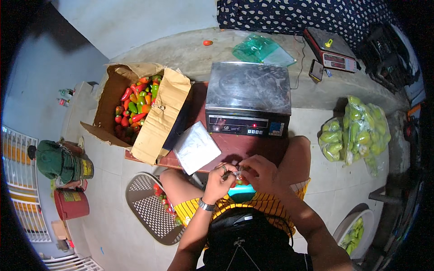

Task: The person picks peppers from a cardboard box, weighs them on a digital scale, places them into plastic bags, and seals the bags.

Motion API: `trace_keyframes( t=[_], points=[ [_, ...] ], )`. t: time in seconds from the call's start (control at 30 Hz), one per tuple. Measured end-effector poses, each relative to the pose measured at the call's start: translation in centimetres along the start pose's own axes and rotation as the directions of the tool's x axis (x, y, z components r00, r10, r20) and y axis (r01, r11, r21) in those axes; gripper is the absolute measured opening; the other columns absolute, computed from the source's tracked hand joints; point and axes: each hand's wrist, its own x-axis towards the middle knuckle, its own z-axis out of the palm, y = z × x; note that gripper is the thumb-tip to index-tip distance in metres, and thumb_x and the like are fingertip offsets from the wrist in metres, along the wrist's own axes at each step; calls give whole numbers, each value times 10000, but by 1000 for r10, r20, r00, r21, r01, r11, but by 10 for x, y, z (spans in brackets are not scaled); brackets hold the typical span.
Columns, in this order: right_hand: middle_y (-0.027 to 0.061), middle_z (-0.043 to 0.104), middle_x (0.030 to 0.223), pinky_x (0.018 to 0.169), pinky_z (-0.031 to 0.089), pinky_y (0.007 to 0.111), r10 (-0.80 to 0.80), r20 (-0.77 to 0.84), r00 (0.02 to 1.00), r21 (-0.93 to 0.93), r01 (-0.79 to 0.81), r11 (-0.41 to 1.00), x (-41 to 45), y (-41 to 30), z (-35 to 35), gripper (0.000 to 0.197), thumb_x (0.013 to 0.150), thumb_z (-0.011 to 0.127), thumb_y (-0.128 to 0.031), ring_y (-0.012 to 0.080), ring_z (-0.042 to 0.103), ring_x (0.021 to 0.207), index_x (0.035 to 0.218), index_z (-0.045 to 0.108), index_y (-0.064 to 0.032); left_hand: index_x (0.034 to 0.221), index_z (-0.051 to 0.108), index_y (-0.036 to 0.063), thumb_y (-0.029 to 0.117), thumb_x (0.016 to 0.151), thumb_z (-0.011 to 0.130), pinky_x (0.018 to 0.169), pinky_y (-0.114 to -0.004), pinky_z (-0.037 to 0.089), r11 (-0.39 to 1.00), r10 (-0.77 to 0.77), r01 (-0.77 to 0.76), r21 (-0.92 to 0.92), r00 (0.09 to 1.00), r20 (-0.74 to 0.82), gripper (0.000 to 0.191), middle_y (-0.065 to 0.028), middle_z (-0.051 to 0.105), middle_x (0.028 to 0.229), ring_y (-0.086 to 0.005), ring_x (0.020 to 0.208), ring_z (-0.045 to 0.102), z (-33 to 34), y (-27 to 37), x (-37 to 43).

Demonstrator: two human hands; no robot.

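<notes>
My left hand (218,183), with a ring and a wristwatch, pinches the gathered top of a small clear plastic bag of red and green peppers (241,180). From the other side my right hand (262,173) has its fingers on the same bag, partly hiding it. Both hands are above my lap, over a turquoise stool or tub (241,193). Just beyond them lies a stack of white plastic bags (197,147) on a dark red table (237,145). Behind that stands a digital weighing scale (248,98) with a bare metal plate.
An open cardboard box (162,118) of mixed peppers (137,101) stands left. Beside my left leg is a perforated plastic basket (152,203) holding bagged peppers. Bags of green vegetables (364,130) sit right, near a white basin (368,223). A second scale (330,50) and a phone (316,70) lie on the ledge.
</notes>
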Motion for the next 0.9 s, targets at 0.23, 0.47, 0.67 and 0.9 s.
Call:
trace_keyframes(
  t=[0.23, 0.47, 0.67, 0.9],
  points=[
    [69, 657, 1040, 735, 582, 351, -451, 209, 868, -265, 494, 828, 2, 22, 2, 396, 742, 736, -166, 243, 647, 909, 1121, 648, -91, 995, 651, -23, -31, 847, 598, 789, -265, 491, 994, -43, 48, -103, 997, 57, 157, -43, 669, 899, -102, 861, 613, -3, -4, -4],
    [43, 631, 985, 676, 576, 328, -677, 252, 691, -163, 720, 674, 14, 23, 0, 464, 689, 750, -216, 235, 636, 806, 1114, 617, -84, 1010, 663, -1, -13, 883, 582, 758, -229, 486, 975, -86, 111, -194, 987, 133, 151, -6, 673, 892, -69, 830, 595, -10, -7, -6],
    [52, 588, 836, 583, 542, 358, -621, 267, 737, -233, 675, 700, 7, 39, 5, 300, 722, 728, -183, 243, 612, 731, 978, 630, -63, 1017, 665, -11, 2, 899, 602, 697, -223, 488, 971, -119, 144, -190, 984, 136, 135, 0, 671, 866, -53, 768, 588, -9, 0, -6],
    [105, 579, 746, 558, 509, 394, -289, 30, 957, -131, 290, 948, -7, 31, 26, 142, 810, 681, -152, 249, 612, 666, 862, 640, -26, 1016, 675, -11, -10, 892, 645, 652, -234, 494, 956, -75, 96, -276, 994, 83, 127, -9, 677, 857, -58, 715, 594, 1, 6, -6]
  ],
)
